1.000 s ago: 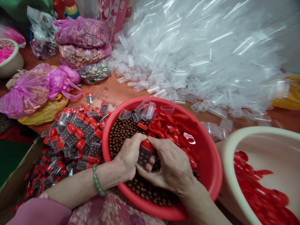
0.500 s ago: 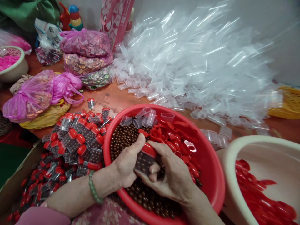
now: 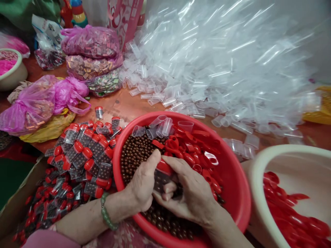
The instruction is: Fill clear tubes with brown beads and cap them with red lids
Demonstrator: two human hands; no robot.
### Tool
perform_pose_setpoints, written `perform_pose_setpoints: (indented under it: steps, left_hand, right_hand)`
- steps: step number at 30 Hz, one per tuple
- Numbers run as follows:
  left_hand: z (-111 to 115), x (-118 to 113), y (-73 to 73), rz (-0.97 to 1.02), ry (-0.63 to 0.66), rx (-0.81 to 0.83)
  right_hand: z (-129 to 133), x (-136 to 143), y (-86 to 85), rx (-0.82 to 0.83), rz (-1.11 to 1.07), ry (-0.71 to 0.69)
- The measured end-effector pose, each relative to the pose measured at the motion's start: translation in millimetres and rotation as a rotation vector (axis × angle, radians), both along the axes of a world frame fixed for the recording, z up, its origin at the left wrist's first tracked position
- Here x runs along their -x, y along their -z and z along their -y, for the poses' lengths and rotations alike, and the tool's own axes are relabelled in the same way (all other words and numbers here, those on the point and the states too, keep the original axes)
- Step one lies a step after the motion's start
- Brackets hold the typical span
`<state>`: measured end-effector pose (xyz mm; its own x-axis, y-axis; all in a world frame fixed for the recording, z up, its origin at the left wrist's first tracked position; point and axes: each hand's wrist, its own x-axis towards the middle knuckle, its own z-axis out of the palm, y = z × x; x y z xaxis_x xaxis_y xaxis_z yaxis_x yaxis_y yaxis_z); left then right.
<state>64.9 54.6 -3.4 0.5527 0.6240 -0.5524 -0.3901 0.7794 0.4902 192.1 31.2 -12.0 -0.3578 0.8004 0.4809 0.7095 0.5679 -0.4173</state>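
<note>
Head view shows the left hand [image 3: 143, 182] and right hand [image 3: 192, 193] meeting over the red bowl [image 3: 234, 193], both closed around one small vial [image 3: 161, 175]. Left thumb points to 1 o'clock on its red cap; right fingers curl under it.

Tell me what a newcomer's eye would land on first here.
First, the huge heap of clear tubes across the table's far side. Next, the red basin in front, holding brown beads and red caps, where the left hand and right hand together grip a capped tube. Left of the basin lies a pile of filled tubes.
</note>
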Motion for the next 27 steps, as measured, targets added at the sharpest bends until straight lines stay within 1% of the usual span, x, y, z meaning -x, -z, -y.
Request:
perform_pose_setpoints:
  steps: [2,4,5,7,9,11,13,14,17,20,23,27]
  left_hand:
    - [-1.1,3.7,-1.4,0.150,0.072,-0.028]
    - [-1.3,9.2,-1.2,0.277,0.101,-0.056]
    - [-1.1,12.6,-0.3,0.307,0.115,-0.078]
    - [-0.4,20.5,2.5,0.307,0.169,-0.131]
    - [-0.3,28.9,4.9,0.246,0.239,-0.213]
    - [-1.1,36.8,5.1,0.162,0.286,-0.330]
    - [-2.3,42.6,2.7,0.069,0.322,-0.454]
    - [-2.8,44.3,0.9,0.021,0.345,-0.499]
    - [-3.1,44.7,-4.3,-0.139,0.412,-0.621]
    - [-2.4,41.9,-5.9,-0.304,0.447,-0.759]
    - [-1.9,40.5,-4.4,-0.409,0.496,-0.818]
    - [-2.9,41.3,-1.7,-0.401,0.507,-0.835]
  right_hand:
    - [0.1,-0.6,-1.7,0.085,-0.082,0.033]
    - [0.3,-1.2,-3.4,0.156,-0.164,0.036]
    - [0.3,-1.7,-4.2,0.163,-0.184,0.027]
    - [0.5,-3.6,-5.8,0.140,-0.181,0.001]
    - [0.8,-6.7,-7.5,0.159,-0.161,-0.034]
    - [0.8,-10.3,-9.6,0.263,-0.183,-0.081]
    - [-0.2,-12.7,-11.7,0.339,-0.259,-0.114]
    - [-1.1,-13.2,-12.6,0.349,-0.305,-0.118]
    - [-4.2,-11.5,-14.4,0.310,-0.420,-0.100]
    - [-5.7,-8.8,-14.5,0.349,-0.484,-0.103]
    - [-5.5,-7.2,-14.9,0.391,-0.516,-0.120]
    - [-5.5,-4.4,-17.3,0.395,-0.497,-0.125]
